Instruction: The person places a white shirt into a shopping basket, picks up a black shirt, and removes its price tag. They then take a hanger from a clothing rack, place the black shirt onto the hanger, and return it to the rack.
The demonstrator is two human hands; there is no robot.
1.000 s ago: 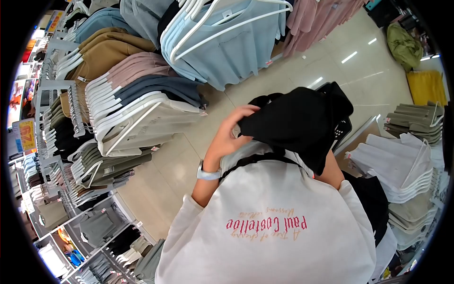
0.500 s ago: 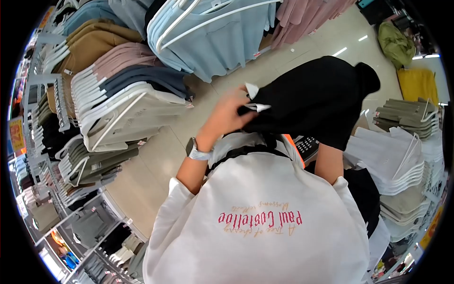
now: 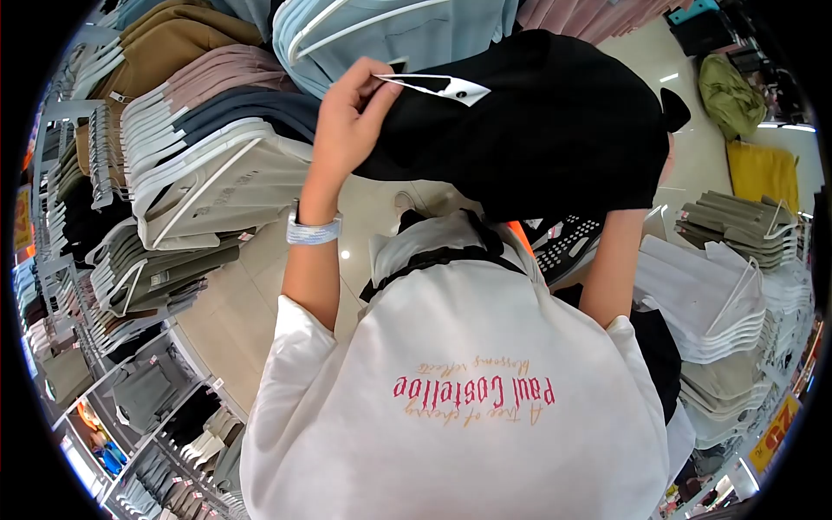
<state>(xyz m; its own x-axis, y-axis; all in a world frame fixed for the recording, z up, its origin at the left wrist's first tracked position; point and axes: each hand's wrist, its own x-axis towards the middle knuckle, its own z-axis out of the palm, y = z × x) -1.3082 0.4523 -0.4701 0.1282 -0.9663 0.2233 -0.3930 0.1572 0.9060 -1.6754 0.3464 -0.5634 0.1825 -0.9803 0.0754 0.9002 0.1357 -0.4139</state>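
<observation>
A black garment (image 3: pixel 529 130) stretches between my two hands in front of my chest. My left hand (image 3: pixel 355 113) pinches its left edge between thumb and fingers, where a white tag (image 3: pixel 468 92) sticks out on a thin white strip. A silvery band (image 3: pixel 314 230) circles my left wrist. My right hand (image 3: pixel 668 159) is under the garment's right end and holds it up. Only a sliver of that hand shows; its fingers are covered by the cloth. A narrow black flap (image 3: pixel 675 110) juts out at the far right.
Light blue tops (image 3: pixel 347 35) hang just beyond the garment. To the left, a rack holds beige tops (image 3: pixel 225 186) and olive ones (image 3: pixel 165 269). White garments on hangers (image 3: pixel 698 282) lie stacked at the right. Tiled floor (image 3: pixel 234 321) shows between. A black perforated object (image 3: pixel 568 247) is below the garment.
Both hands have moved forward, away from my body, and the left also outward. The black garment is spread wider, and its tag now shows clearly beside my left fingers.
</observation>
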